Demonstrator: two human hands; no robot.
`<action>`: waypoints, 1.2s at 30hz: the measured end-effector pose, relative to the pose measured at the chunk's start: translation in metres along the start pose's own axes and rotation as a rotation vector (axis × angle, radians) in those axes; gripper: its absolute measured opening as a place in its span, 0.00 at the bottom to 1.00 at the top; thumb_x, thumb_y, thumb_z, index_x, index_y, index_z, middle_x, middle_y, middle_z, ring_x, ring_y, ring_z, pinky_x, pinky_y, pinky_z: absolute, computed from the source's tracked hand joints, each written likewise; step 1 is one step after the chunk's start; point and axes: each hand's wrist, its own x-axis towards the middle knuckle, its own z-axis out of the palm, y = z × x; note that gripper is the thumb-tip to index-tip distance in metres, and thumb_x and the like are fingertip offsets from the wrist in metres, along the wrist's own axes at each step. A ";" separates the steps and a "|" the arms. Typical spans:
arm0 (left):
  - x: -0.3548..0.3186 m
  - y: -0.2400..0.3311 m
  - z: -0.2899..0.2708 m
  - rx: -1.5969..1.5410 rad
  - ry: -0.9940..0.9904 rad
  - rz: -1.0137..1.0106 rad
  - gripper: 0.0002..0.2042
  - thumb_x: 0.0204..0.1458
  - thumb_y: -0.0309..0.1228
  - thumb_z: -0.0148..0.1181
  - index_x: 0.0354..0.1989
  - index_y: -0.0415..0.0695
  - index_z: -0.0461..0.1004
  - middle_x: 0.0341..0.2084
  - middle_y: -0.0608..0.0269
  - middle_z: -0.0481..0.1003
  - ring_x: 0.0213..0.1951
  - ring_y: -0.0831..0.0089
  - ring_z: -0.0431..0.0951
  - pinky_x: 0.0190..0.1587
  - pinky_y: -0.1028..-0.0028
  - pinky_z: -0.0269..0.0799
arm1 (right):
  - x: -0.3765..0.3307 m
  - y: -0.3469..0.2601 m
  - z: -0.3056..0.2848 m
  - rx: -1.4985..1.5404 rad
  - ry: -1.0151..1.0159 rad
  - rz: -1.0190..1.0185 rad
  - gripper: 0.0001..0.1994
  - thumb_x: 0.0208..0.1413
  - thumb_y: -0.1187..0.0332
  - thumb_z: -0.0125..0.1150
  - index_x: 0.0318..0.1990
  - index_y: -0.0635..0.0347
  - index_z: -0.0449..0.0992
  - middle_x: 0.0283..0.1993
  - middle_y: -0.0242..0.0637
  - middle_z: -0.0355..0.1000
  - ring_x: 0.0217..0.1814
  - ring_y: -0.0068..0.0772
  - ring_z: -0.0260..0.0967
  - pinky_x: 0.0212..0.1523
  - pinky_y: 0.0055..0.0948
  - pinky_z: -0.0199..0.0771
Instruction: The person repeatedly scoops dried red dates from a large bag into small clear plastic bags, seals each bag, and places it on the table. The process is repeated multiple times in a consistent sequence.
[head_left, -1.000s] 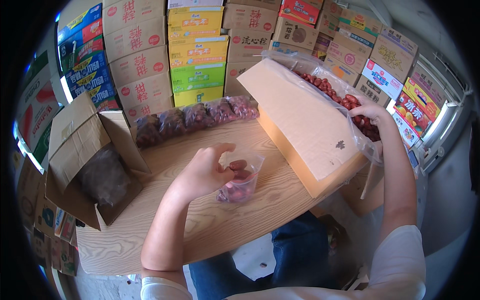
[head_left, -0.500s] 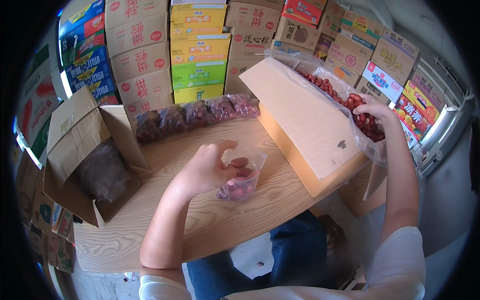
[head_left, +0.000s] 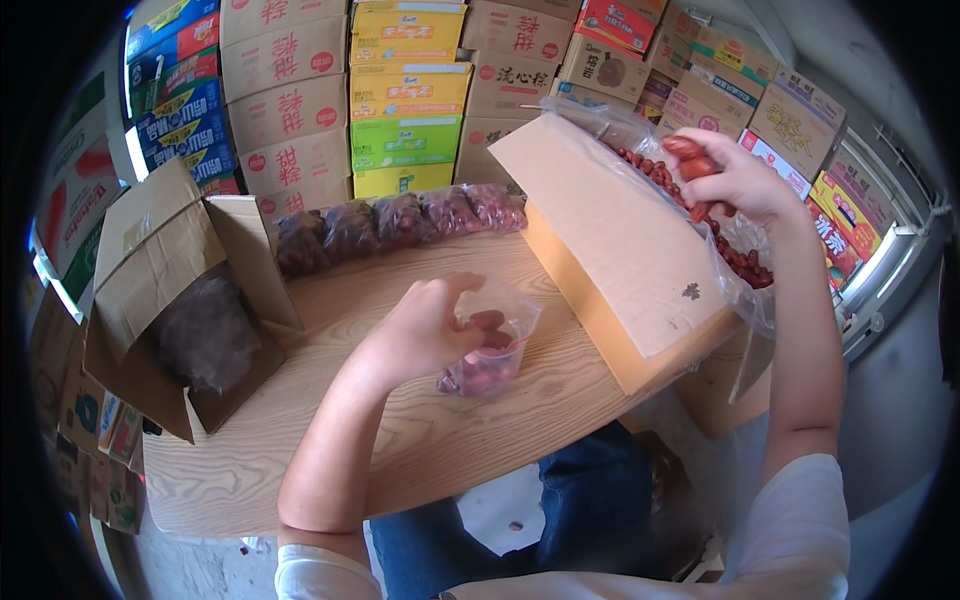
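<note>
My left hand (head_left: 430,333) is curled at the mouth of a small clear plastic bag (head_left: 508,362), gripping its near left rim. The bag stands upright on the table with several red dates (head_left: 486,345) inside, and its mouth is spread. To the right, my right hand (head_left: 740,183) is closed round a few red dates (head_left: 690,158) and held above a large cardboard box (head_left: 610,235). That box is lined with clear plastic film (head_left: 745,295) and filled with loose red dates (head_left: 652,170).
A row of filled date bags (head_left: 400,222) lies along the table's far edge. At the left, an opened cardboard carton (head_left: 150,250) holds crumpled clear plastic (head_left: 208,335). Stacked cartons (head_left: 290,110) line the back. The wooden table (head_left: 250,450) curves toward my knees.
My right hand has lifted out of the loose dates, up and slightly left, with a few dates in its fingers. My left hand stays at the small bag.
</note>
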 end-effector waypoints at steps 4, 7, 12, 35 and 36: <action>0.000 -0.001 0.000 -0.020 0.017 0.039 0.26 0.39 0.21 0.60 0.51 0.24 0.69 0.30 0.35 0.77 0.31 0.58 0.82 0.35 0.67 0.77 | 0.003 -0.020 0.072 -0.084 -0.323 -0.216 0.18 0.39 0.77 0.62 0.43 0.66 0.72 0.32 0.25 0.66 0.31 0.17 0.66 0.28 0.21 0.69; 0.001 0.001 0.000 -0.037 -0.002 0.013 0.26 0.39 0.22 0.60 0.51 0.24 0.69 0.30 0.35 0.78 0.31 0.58 0.82 0.36 0.67 0.76 | 0.000 -0.027 0.125 -0.141 -0.541 -0.235 0.15 0.38 0.79 0.62 0.37 0.64 0.71 0.27 0.30 0.66 0.29 0.23 0.66 0.33 0.27 0.68; 0.002 -0.004 0.002 -0.043 0.034 0.091 0.25 0.40 0.24 0.60 0.51 0.24 0.70 0.28 0.39 0.78 0.31 0.58 0.82 0.38 0.67 0.76 | 0.008 -0.029 0.158 -0.418 -0.335 -0.450 0.13 0.37 0.82 0.61 0.31 0.62 0.65 0.24 0.39 0.66 0.28 0.35 0.65 0.29 0.34 0.66; 0.003 0.003 0.002 -0.191 0.006 -0.081 0.21 0.41 0.23 0.55 0.48 0.28 0.72 0.30 0.38 0.78 0.37 0.56 0.82 0.43 0.65 0.76 | -0.002 -0.008 0.212 0.937 -0.005 0.068 0.06 0.54 0.71 0.59 0.37 0.58 0.70 0.36 0.32 0.70 0.47 0.27 0.69 0.47 0.31 0.70; 0.004 0.001 0.003 -0.149 0.019 -0.053 0.21 0.42 0.20 0.54 0.49 0.28 0.71 0.34 0.40 0.78 0.32 0.61 0.82 0.38 0.68 0.76 | -0.002 -0.006 0.210 0.876 -0.012 0.025 0.05 0.53 0.72 0.59 0.36 0.59 0.70 0.36 0.33 0.70 0.48 0.29 0.69 0.49 0.32 0.69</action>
